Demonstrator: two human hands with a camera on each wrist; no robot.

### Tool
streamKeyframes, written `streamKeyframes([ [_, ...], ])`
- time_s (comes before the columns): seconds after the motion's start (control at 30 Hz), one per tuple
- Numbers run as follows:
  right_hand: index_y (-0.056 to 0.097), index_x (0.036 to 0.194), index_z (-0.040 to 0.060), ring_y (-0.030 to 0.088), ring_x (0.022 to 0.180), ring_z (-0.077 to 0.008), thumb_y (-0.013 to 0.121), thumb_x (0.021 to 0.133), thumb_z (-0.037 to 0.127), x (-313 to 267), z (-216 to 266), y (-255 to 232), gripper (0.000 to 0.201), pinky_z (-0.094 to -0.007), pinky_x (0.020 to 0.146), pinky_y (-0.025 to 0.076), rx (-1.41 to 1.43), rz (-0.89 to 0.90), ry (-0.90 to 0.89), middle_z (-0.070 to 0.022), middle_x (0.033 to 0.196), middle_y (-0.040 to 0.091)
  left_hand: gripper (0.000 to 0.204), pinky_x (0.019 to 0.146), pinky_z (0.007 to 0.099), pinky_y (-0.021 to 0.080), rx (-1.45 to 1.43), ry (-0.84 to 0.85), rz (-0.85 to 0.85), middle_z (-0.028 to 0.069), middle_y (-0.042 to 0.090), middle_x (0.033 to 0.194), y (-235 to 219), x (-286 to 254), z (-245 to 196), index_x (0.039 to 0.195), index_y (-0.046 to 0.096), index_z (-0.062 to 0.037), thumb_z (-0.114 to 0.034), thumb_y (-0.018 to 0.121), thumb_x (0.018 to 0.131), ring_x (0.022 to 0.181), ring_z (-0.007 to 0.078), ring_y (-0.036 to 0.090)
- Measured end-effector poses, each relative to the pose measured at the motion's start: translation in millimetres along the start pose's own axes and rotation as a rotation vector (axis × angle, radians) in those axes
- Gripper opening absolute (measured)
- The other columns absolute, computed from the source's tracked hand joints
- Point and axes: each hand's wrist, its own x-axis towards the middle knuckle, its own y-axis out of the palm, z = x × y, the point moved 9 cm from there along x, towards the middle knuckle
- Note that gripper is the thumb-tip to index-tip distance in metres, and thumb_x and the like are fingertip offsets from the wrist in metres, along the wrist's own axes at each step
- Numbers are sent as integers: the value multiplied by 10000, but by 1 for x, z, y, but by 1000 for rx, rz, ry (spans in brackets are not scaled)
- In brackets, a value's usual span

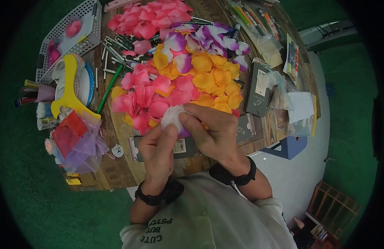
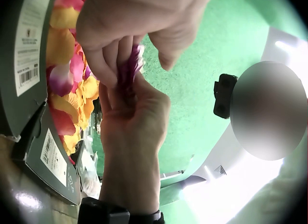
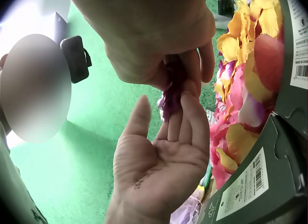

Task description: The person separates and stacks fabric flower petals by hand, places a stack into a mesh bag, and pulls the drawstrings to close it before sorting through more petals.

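In the head view, a white and purple petal bundle [image 1: 173, 116] is between the two hands, above the pile of petals near the table's front edge. The right hand [image 1: 212, 129] pinches it with thumb and fingers. Against its other side rest the fairly straight fingers of the left hand [image 1: 158, 151]. Seen from the right wrist, the left hand [image 3: 163, 161] has its palm turned up and thumb apart from the purple bundle [image 3: 173, 96]. The left wrist view shows the right hand [image 2: 132, 113] curled round the bundle [image 2: 131, 67].
Pink petals [image 1: 148, 18], purple-white petals [image 1: 212, 35] and yellow petals [image 1: 217, 74] cover the table's middle over markers. Dark boxes [image 1: 258, 89] lie at the right and front. At the left are a white basket [image 1: 69, 39], a yellow crescent piece [image 1: 70, 83] and mesh bags [image 1: 86, 147].
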Motion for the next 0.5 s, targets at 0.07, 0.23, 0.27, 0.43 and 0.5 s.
streamKeyframes([
  [0.07,660,918,-44,647,645,-153,679,775,42,1,4,-2,168,-255,589,505,0,-45,-75,-147,756,666,219,709,191,436,70,38,91,32,638,922,8,-1,-5,1064,613,63,-42,587,873,797,51,562],
  [0.23,659,917,-39,654,652,-169,681,774,54,6,5,-1,172,-264,591,507,-8,-39,-99,-152,756,665,210,695,183,435,173,-9,12,20,640,905,1,6,-3,1058,619,48,-51,593,874,783,42,563],
  [0.27,659,922,-35,655,657,-167,677,777,57,7,4,1,173,-265,592,508,-17,7,-66,-152,759,665,205,694,183,437,154,-11,2,19,642,900,-2,7,-1,1053,622,46,-49,593,873,782,42,564],
  [0.43,644,897,-22,627,626,-244,658,773,91,43,-1,-5,169,-316,578,489,-171,-5,-89,-148,711,628,188,707,193,448,88,24,-65,25,646,903,-9,10,-6,1033,632,45,-26,592,864,788,53,571],
  [0.5,630,857,-21,595,612,-297,644,755,98,66,-2,-15,157,-368,586,473,-304,-115,-185,-148,662,590,182,715,197,451,72,25,-83,29,647,907,-13,9,-5,1025,636,46,-21,592,861,791,59,574],
])
